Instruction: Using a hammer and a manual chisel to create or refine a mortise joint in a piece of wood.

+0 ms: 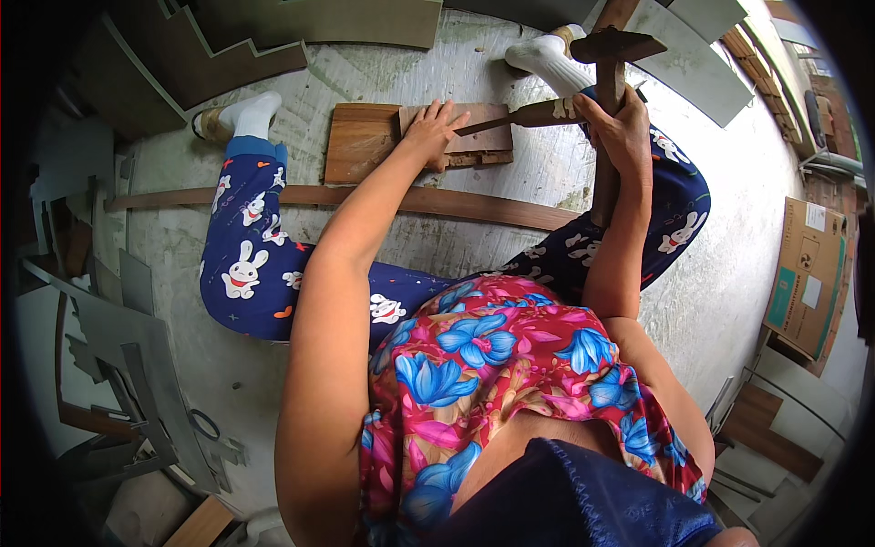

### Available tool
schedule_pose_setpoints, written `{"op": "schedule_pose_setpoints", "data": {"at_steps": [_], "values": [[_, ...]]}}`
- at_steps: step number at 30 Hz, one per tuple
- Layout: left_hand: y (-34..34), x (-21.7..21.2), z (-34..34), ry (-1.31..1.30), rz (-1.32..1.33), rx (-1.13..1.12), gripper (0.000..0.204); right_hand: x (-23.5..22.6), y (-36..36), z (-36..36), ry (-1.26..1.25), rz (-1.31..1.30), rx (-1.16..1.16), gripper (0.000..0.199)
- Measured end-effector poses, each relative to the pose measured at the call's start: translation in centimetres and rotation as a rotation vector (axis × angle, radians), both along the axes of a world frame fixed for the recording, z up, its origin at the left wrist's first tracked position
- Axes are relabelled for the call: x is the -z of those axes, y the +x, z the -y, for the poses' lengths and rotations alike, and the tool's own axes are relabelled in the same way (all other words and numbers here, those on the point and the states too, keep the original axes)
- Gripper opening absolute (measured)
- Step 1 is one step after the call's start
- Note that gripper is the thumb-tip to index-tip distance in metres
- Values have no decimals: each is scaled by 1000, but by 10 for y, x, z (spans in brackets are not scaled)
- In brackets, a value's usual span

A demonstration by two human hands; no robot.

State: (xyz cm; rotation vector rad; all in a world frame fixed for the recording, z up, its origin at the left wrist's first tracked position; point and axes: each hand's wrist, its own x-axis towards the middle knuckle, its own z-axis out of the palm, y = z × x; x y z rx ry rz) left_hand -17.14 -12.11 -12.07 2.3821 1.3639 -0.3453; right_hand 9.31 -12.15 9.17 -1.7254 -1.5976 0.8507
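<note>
My left hand (432, 135) lies flat with its fingers apart on a small brown wooden board (488, 139). That board rests on or against a second, lighter-brown wooden piece (357, 137) on the floor. Chipped, rough notches run along its near edge. In my right hand (623, 129) are two tools at once. One is a hammer (618, 46), upright in the picture, its metal head at the far end. The other is a chisel (545, 112) with a worn wooden handle, its thin blade pointing left to the board near my left fingertips.
A long thin wooden strip (492, 206) crosses the floor between my legs. Cut panels (365, 23) lie beyond my feet, and more offcuts (137, 365) pile up at the left beside scissors (204, 423). A cardboard box (806, 278) stands at the right.
</note>
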Motion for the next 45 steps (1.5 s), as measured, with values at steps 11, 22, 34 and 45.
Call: {"op": "schedule_pose_setpoints", "data": {"at_steps": [11,22,34,45], "values": [[8,-3,-14,17,-31,157,132,-9,-14,16,-24,-96,-44,37],[8,-22,-2,37,125,-127,128,7,36,13,-58,-306,51,28],[64,-124,5,351,869,-587,50,19,59,40,16,-355,19,52],[161,-161,62,309,764,-360,50,49,42,35,207,-252,-24,57]]}}
